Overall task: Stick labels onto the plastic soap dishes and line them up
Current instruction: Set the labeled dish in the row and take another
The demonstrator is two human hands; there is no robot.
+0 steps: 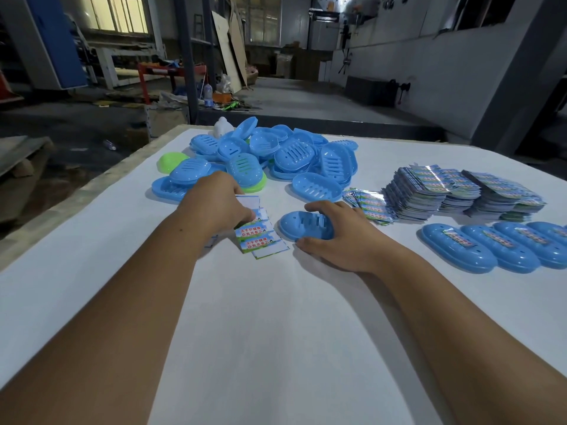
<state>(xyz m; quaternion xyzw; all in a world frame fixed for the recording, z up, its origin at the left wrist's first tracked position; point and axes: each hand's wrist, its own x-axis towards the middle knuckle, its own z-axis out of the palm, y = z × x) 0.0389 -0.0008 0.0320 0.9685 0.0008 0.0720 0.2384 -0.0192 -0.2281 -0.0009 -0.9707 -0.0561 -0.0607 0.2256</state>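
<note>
1. Head view: R hand (340, 237) curled round blue soap dish (303, 227), lying upside down on white table (276, 332); thumb at near rim, fingers over far rim.
2. L hand (219, 204) on label strips (260, 237), just left of dish; fingertips hidden, grip cannot tell.
3. Labelled dish row (491, 248) cut off at right edge.

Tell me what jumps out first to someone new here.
The heap of blue soap dishes at the table's far middle, then the label stacks far right above a row of labelled dishes. At centre, the right hand grips one dish; the left hand touches loose labels.
</note>
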